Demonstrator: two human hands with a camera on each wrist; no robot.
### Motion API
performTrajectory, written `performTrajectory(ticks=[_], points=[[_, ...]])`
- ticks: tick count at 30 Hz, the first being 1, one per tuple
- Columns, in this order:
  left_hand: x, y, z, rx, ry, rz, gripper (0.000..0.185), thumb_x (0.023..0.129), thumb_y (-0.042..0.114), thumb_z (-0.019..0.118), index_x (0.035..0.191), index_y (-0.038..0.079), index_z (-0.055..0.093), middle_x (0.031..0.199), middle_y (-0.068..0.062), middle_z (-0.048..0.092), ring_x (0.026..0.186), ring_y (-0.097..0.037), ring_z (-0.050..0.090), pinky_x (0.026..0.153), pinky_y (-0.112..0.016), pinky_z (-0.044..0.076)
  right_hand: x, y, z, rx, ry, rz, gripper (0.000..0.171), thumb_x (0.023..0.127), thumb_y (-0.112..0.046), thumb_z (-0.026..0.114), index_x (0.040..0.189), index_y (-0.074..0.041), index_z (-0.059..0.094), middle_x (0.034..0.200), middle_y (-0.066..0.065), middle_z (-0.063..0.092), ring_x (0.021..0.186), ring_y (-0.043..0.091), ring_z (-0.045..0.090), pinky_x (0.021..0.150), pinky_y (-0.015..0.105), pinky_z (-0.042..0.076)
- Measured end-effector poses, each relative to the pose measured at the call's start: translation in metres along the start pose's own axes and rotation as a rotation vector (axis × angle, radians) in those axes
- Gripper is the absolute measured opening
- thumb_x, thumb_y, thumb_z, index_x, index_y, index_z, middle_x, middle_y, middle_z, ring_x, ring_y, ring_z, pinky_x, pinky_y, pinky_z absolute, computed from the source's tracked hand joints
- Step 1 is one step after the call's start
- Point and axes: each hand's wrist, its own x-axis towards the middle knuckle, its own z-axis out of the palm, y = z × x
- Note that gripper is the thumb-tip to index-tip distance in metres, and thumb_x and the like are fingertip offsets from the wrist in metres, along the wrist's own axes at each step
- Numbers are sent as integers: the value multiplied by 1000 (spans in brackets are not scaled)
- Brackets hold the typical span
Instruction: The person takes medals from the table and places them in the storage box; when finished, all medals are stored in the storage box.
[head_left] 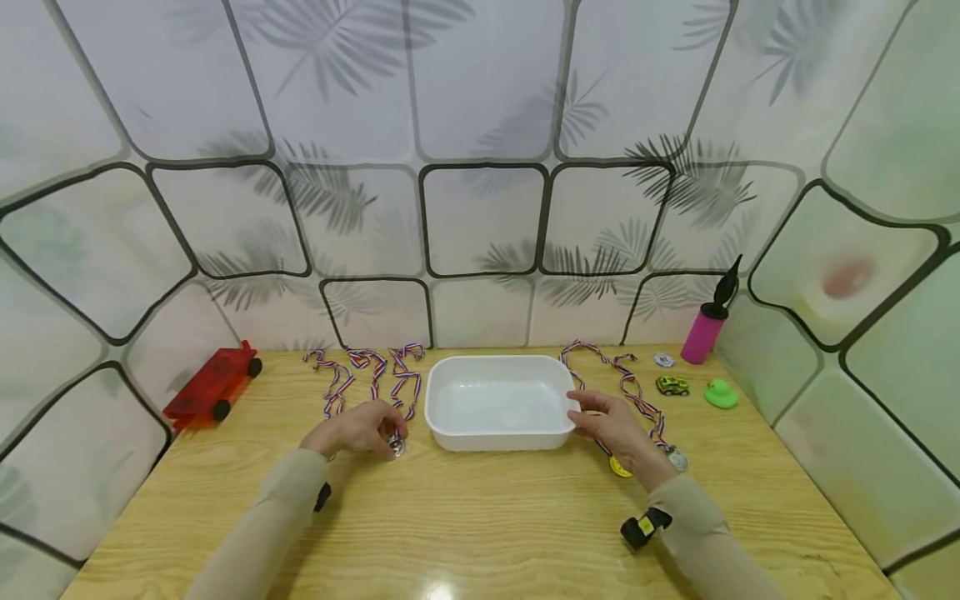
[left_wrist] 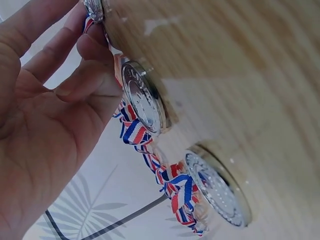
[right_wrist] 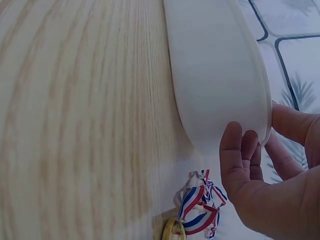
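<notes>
Two beige cloth sleeves [head_left: 258,521] reach over the front edge of the pale wooden table [head_left: 465,508]. At the back left corner is a see-through red toy car [head_left: 213,385], well apart from the hands. Next, the left hand [head_left: 356,429] pinches a round, shiny silver medal [head_left: 397,447] with bent fingers and thumb. That medal is just left of the box, not touching it. Two more silver medals [left_wrist: 143,97] are close by, and crumpled red, white and blue ribbons [left_wrist: 136,132] trail to the back edge. They could snag, so lifting one medal slowly, with its ribbon pulled free, seems best.

In the middle is a white plastic box [head_left: 498,439]. The right hand [head_left: 618,425] pinches its right rim; a light grip should keep it steady. A gold medal [head_left: 620,467] and another silver one [head_left: 678,459] are by that wrist, so the arm could bump them. Near the back right corner are a yellow-green toy car [head_left: 672,385], a pink pump [head_left: 703,335] and a green duck [head_left: 722,394].
</notes>
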Motion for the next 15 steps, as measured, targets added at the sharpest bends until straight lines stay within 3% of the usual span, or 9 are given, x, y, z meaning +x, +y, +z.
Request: performTrajectory(ticks=[15], points=[[-1, -3, 3, -44, 69, 52, 29, 71, -6, 77, 97, 0, 68, 89, -8, 66, 80, -15, 59, 71, -23, 50, 0, 1, 0, -1, -8, -10, 45, 94, -9, 64, 136, 3, 53, 124, 19, 52, 94, 14, 59, 87, 34, 56]])
